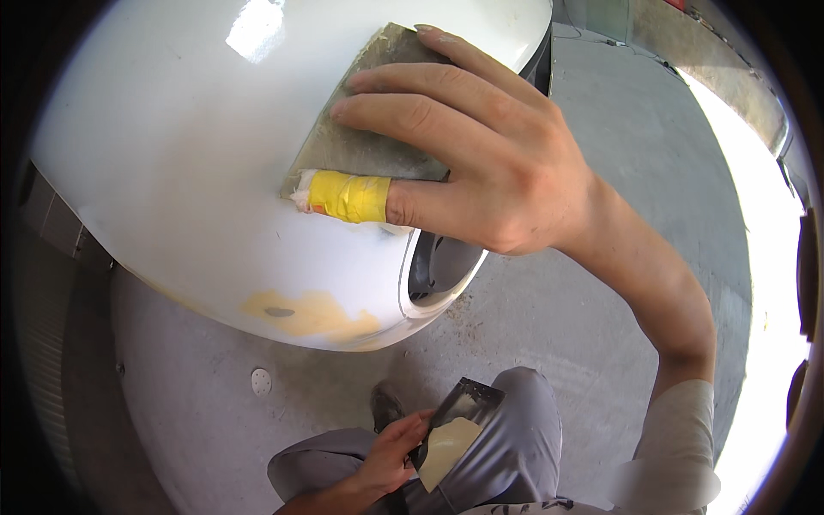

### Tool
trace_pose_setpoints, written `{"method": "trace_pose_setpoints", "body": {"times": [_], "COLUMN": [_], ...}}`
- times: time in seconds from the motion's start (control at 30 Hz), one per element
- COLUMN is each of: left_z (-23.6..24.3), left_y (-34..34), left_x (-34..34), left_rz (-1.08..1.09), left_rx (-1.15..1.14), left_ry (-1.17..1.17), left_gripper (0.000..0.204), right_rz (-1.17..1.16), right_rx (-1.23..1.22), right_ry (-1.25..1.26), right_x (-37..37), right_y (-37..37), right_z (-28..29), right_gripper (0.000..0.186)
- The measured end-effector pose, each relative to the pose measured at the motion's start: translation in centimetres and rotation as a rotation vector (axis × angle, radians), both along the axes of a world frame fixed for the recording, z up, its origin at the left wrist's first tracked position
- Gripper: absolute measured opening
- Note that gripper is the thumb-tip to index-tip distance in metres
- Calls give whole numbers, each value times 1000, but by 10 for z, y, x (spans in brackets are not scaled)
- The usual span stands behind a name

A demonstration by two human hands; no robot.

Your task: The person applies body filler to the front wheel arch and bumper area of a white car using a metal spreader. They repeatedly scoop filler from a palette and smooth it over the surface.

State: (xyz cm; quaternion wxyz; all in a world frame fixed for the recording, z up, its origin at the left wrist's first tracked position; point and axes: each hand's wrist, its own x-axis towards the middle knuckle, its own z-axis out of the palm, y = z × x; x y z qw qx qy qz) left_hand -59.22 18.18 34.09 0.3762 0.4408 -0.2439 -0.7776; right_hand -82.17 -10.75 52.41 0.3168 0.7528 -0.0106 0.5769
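Observation:
My right hand [481,146] reaches over a glossy white vehicle body panel [172,146], fingers spread across a flat, smeared grey-green sheet [382,150]. The sheet lies against the panel under those fingers; its exact kind is unclear. Yellow tape [348,196] wraps the finger nearest me. Low in the view, my left hand [390,463] grips a black flat plate [468,403] over my lap. A cream-coloured piece or layer [448,448] covers its lower part. A pale yellow patch [313,315] with a grey spot marks the panel's near edge.
A dark recessed opening [433,266] sits in the panel below my right hand. On the grey floor [549,300] lies a round white disc with holes [261,382]. My bent knees [515,429] are close under the panel. Bright light falls along the right side.

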Motion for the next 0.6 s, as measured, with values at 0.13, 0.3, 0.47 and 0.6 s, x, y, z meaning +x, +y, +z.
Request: {"method": "trace_pose_setpoints", "body": {"times": [0.13,0.3,0.47,0.6], "left_z": [6,15,19,26], "left_y": [-4,-5,-4,0], "left_x": [-2,-2,-4,-6], "left_rz": [48,100,103,109], "left_rx": [165,203,128,79], "left_ry": [209,157,217,127], "left_gripper": [46,44,42,42], "right_rz": [17,26,8,-49], "right_rx": [42,84,122,178], "right_ry": [19,79,174,265], "right_x": [5,-17,-41,-60], "right_y": [0,5,5,8], "right_z": [-1,-27,-53,-67], "right_gripper": [20,20,27,34]}}
